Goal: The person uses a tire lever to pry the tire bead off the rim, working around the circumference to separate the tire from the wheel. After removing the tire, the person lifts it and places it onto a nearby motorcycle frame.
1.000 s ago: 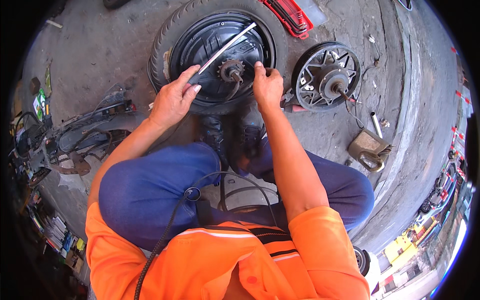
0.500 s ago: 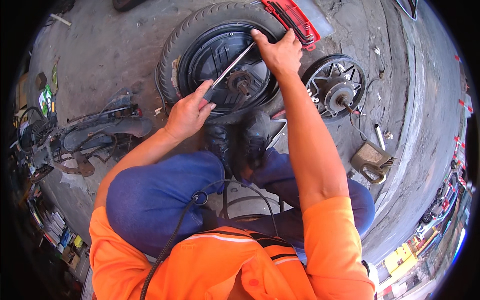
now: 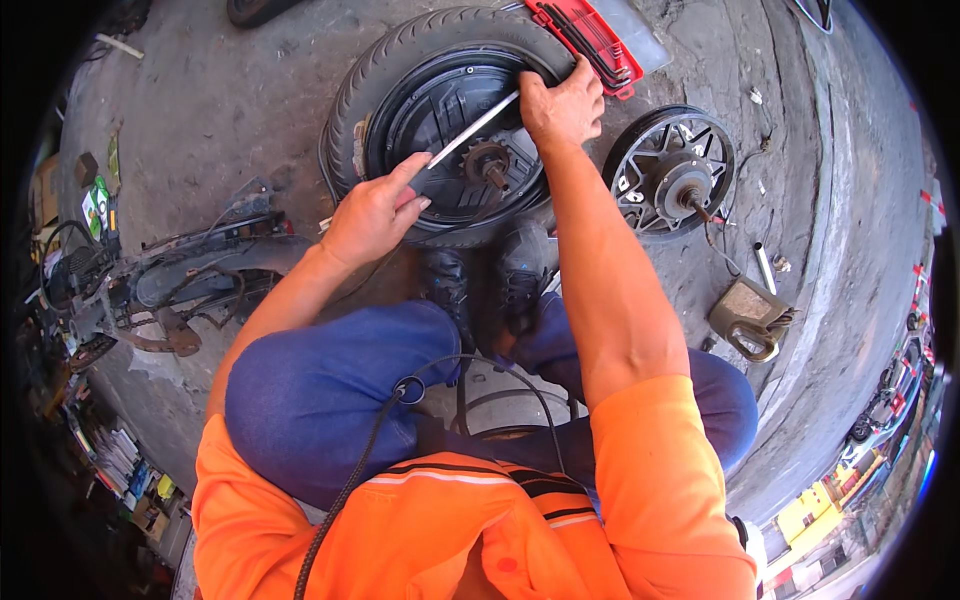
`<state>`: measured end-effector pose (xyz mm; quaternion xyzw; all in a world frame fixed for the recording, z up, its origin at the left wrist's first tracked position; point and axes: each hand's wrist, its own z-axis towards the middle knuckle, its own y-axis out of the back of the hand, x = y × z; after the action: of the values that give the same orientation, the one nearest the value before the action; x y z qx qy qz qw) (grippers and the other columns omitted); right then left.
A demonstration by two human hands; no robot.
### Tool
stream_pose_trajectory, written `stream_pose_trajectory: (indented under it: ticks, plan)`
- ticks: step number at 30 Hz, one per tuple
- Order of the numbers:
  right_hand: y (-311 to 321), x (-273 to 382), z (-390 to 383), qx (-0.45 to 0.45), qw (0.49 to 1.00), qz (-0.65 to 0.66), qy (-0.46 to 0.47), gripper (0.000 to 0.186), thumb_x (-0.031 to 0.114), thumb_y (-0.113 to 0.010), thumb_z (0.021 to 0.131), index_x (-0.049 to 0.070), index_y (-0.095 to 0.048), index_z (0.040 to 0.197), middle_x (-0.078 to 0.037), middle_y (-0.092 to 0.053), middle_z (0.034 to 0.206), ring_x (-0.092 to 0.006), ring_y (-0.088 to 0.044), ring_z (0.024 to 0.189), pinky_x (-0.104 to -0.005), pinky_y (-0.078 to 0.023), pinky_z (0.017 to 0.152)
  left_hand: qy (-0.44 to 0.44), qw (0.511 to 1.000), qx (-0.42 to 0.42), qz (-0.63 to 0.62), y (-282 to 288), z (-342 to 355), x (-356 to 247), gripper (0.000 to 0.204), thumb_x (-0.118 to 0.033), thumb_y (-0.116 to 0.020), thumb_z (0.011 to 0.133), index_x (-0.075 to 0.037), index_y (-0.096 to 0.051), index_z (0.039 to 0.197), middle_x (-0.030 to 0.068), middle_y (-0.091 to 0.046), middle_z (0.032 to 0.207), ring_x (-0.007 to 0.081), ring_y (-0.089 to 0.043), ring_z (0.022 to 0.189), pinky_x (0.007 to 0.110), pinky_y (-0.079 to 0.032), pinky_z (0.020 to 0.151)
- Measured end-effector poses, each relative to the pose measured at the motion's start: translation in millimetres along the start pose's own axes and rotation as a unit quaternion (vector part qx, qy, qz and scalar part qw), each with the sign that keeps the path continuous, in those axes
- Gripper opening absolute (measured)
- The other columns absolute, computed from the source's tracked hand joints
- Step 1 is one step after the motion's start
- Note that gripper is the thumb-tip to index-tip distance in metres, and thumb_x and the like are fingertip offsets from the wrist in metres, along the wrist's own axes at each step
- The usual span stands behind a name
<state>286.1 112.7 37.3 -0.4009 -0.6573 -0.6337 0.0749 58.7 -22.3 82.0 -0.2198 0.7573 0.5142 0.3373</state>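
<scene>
lever (image 3: 478, 125) is the story here, a slim pale metal bar lying across the face of the wheel (image 3: 440, 120), which rests flat on the concrete in front of the person's shoes (image 3: 490, 285). its long axis runs on a slant: low end toward the near left of the hub (image 3: 487, 160), high end toward the far right of the hub, up at the rim. and there are hands at both ends. left hand (image 3: 375, 212) sits at the near left edge of the wheel, index finger stretched out to the bar's low end, other fingers loosely curled; it looks like a touch or a steadying press more than a full grip, and i can't tell if the tip is pinched. right hand (image 3: 562, 105) is over the far right rim, beyond the hub, fingers bent down around the tyre edge where the bar's high end disappears under the palm, so whether it clasps the bar or only the tyre is hidden. so the bar bridges hand to hand, passing just left of the hub's sprocket. right hand is the farther reach, arm fully extended; left is closer in. a second, spoked wheel (image 3: 672, 172) lies right of the main wheel, a red tool tray (image 3: 585, 40) just beyond it.
</scene>
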Motion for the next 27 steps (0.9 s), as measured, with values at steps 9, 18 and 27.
stream_pose_trajectory:
  ticks: [9,18,27]
  plan:
    - [29,-25,-5,0.061,0.995,0.047,0.068,0.098,0.059,-0.073,0.079,0.008,-0.036,0.153,-0.025,-0.040,0.151,-0.0447,-0.038,0.139,-0.0573,-0.033,0.113,0.085,0.993,0.060,-0.048,29,15,-34,0.057,-0.011,-0.071,0.090,-0.012,-0.052,0.144,0.0164,-0.068,0.087,0.0255,-0.069,0.076,0.037,-0.053,0.075]
    - [82,54,-153,0.297,0.740,0.532,-0.285,0.041,0.037,-0.045,0.106,0.000,-0.060,0.115,-0.013,-0.067,0.094,-0.0232,-0.065,0.084,-0.0391,-0.054,0.075,0.144,0.952,0.253,-0.099,66,26,-136,0.050,-0.039,-0.045,0.105,0.000,-0.046,0.136,0.0110,-0.059,0.067,0.0221,-0.063,0.056,0.034,-0.052,0.053]
    - [88,70,-149,0.399,0.722,0.432,-0.365,0.036,0.024,-0.064,0.096,-0.001,-0.047,0.115,-0.014,-0.063,0.089,-0.0238,-0.064,0.068,-0.0378,-0.049,0.048,0.032,0.905,-0.159,0.394,52,119,-56,0.078,-0.059,-0.069,0.086,-0.022,-0.044,0.150,0.0255,-0.059,0.131,0.0447,-0.062,0.115,0.056,-0.051,0.091]
